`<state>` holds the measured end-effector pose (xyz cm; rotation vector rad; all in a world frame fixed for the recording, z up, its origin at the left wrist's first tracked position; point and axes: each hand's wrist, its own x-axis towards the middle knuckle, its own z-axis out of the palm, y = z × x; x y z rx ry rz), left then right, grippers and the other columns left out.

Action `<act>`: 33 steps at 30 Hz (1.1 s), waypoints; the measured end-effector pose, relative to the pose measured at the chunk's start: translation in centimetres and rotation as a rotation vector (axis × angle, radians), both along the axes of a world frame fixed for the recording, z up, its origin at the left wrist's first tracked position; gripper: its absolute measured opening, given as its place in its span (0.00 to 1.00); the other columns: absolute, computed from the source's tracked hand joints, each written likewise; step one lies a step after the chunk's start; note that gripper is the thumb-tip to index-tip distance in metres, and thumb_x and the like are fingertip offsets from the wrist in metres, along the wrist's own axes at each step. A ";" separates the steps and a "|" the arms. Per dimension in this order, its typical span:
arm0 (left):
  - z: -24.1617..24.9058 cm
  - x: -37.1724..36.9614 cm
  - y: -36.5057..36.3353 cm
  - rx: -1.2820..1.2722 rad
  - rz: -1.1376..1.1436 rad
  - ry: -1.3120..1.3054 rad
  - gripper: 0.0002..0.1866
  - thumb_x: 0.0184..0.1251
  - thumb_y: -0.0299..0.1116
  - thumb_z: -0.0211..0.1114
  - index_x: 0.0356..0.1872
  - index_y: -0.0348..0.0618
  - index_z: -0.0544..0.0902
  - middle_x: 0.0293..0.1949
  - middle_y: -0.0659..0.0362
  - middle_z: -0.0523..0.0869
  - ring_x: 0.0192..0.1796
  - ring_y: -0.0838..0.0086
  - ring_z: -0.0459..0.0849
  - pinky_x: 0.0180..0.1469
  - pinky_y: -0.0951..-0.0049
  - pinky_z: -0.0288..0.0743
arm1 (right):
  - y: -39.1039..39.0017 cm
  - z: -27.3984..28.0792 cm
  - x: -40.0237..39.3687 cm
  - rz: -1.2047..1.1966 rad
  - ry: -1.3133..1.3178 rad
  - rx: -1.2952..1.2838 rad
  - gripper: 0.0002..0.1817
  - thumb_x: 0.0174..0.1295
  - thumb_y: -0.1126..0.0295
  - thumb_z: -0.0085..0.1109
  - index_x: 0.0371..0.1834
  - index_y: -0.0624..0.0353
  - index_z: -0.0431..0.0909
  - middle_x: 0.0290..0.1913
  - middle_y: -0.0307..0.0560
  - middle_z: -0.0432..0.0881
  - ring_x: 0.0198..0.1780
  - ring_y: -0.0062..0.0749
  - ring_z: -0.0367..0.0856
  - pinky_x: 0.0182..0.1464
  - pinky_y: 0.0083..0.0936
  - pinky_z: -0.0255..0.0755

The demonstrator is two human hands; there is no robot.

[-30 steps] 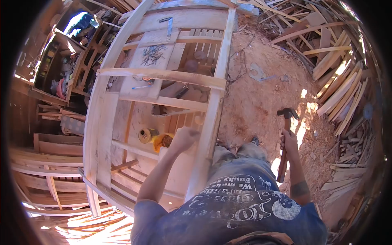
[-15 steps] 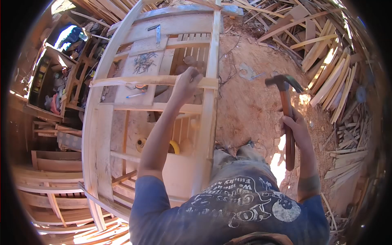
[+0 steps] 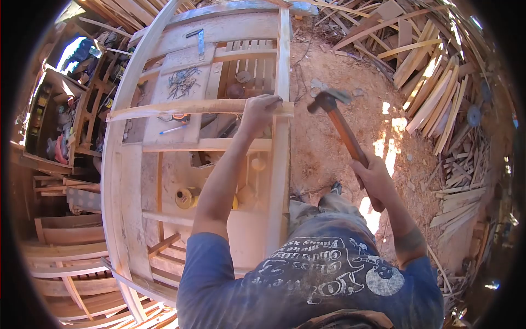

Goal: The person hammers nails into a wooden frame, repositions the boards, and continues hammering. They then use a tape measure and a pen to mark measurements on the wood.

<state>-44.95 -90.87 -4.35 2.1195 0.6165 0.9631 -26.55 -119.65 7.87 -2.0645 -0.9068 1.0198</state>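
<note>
My left hand (image 3: 258, 114) is closed at the right end of a wooden crosspiece (image 3: 186, 108), where it meets the long right rail (image 3: 282, 60) of a wooden frame. Its fingertips are pinched together; something tiny may be between them, too small to name. In my right hand (image 3: 373, 178) is a hammer (image 3: 345, 131), gripped low on its wooden handle. The metal head is raised to the right of the joint, apart from it. A pile of nails (image 3: 183, 82) lies on a board inside the frame, near a metal square (image 3: 201, 44).
A yellow roll (image 3: 187, 198) and a blue pen (image 3: 173, 130) lie within the frame. Scrap wood strips (image 3: 433, 93) are heaped at the right. Cluttered shelves (image 3: 85, 118) stand at the left, above stacked wooden parts (image 3: 71, 252).
The hammer has swung left towards the joint, its head now tilted left. My left hand has shifted to the crosspiece's right end. The whole view has moved slightly.
</note>
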 end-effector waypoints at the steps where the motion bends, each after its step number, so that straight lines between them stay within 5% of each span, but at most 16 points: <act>1: 0.0 0.0 0.0 -0.002 -0.001 0.011 0.08 0.66 0.29 0.67 0.42 0.35 0.87 0.33 0.52 0.89 0.35 0.69 0.88 0.39 0.72 0.78 | 1.1 1.3 -0.3 0.016 -0.041 0.051 0.12 0.71 0.64 0.58 0.36 0.61 0.74 0.18 0.34 0.71 0.18 0.16 0.69 0.20 0.21 0.65; 4: -0.3 0.1 0.0 0.004 -0.009 -0.003 0.08 0.66 0.28 0.67 0.42 0.35 0.87 0.33 0.52 0.88 0.34 0.69 0.87 0.39 0.71 0.77 | 3.5 6.0 -1.6 0.111 -0.240 0.192 0.12 0.72 0.64 0.56 0.39 0.62 0.73 0.19 0.36 0.71 0.18 0.17 0.70 0.22 0.22 0.65; 7: -0.2 0.0 0.1 -0.027 -0.013 0.001 0.08 0.66 0.27 0.67 0.42 0.35 0.87 0.32 0.52 0.88 0.34 0.68 0.87 0.39 0.72 0.77 | 4.8 8.5 -3.4 0.099 -0.305 0.294 0.14 0.72 0.61 0.56 0.46 0.62 0.73 0.21 0.51 0.74 0.23 0.39 0.77 0.27 0.35 0.67; 13: -0.3 0.1 -0.3 -0.002 -0.016 -0.016 0.10 0.59 0.25 0.71 0.42 0.36 0.87 0.34 0.51 0.89 0.35 0.65 0.88 0.39 0.71 0.78 | 6.1 4.8 -3.8 0.214 -0.406 0.214 0.12 0.72 0.63 0.55 0.46 0.61 0.71 0.23 0.57 0.77 0.25 0.51 0.80 0.28 0.41 0.68; 16: -0.3 0.2 -0.3 0.022 -0.024 -0.026 0.07 0.62 0.25 0.67 0.41 0.38 0.88 0.33 0.49 0.87 0.35 0.54 0.86 0.38 0.63 0.77 | 6.9 1.8 -2.7 0.284 -0.415 0.024 0.12 0.72 0.63 0.55 0.45 0.61 0.71 0.24 0.59 0.78 0.26 0.53 0.80 0.29 0.43 0.68; 19: -0.1 0.2 -0.5 0.066 -0.009 -0.044 0.07 0.61 0.25 0.66 0.40 0.38 0.88 0.34 0.49 0.87 0.36 0.52 0.86 0.39 0.62 0.78 | 7.1 5.4 -2.6 0.194 -0.383 0.016 0.11 0.72 0.64 0.55 0.44 0.61 0.71 0.24 0.58 0.77 0.26 0.51 0.81 0.28 0.42 0.68; 22: -0.3 0.2 -0.3 0.073 -0.001 -0.008 0.10 0.56 0.25 0.72 0.40 0.37 0.88 0.35 0.50 0.89 0.35 0.62 0.89 0.39 0.69 0.80 | 6.7 8.8 -3.8 0.101 -0.452 0.263 0.11 0.72 0.64 0.56 0.43 0.60 0.70 0.23 0.57 0.77 0.26 0.49 0.81 0.28 0.40 0.68; 26: 0.0 0.2 -0.3 0.043 -0.002 -0.003 0.09 0.56 0.24 0.71 0.39 0.37 0.88 0.34 0.50 0.89 0.35 0.61 0.89 0.38 0.69 0.80 | 6.3 5.8 -4.0 0.071 -0.387 0.363 0.11 0.72 0.64 0.57 0.45 0.59 0.67 0.23 0.56 0.76 0.25 0.50 0.81 0.27 0.41 0.68; 28: 0.0 0.2 -0.5 0.052 0.004 -0.012 0.08 0.57 0.24 0.71 0.38 0.36 0.88 0.33 0.50 0.88 0.35 0.61 0.88 0.38 0.68 0.79 | 6.6 1.2 -2.5 0.203 -0.412 0.130 0.13 0.72 0.62 0.55 0.47 0.60 0.70 0.26 0.58 0.78 0.29 0.55 0.82 0.32 0.48 0.69; 30: -0.6 -0.2 -0.7 0.108 -0.028 0.000 0.08 0.58 0.22 0.69 0.39 0.37 0.88 0.33 0.50 0.88 0.35 0.60 0.88 0.39 0.68 0.79 | 6.5 -0.1 -2.1 0.153 -0.283 -0.013 0.14 0.72 0.61 0.55 0.49 0.61 0.73 0.27 0.57 0.79 0.31 0.49 0.82 0.35 0.45 0.71; 33: 1.0 -0.1 0.8 0.049 -0.083 0.023 0.07 0.60 0.24 0.67 0.38 0.38 0.88 0.33 0.49 0.87 0.37 0.55 0.87 0.40 0.63 0.79 | 4.2 -0.6 -0.9 0.062 -0.240 0.079 0.13 0.74 0.61 0.53 0.48 0.61 0.72 0.21 0.40 0.72 0.21 0.24 0.72 0.24 0.27 0.66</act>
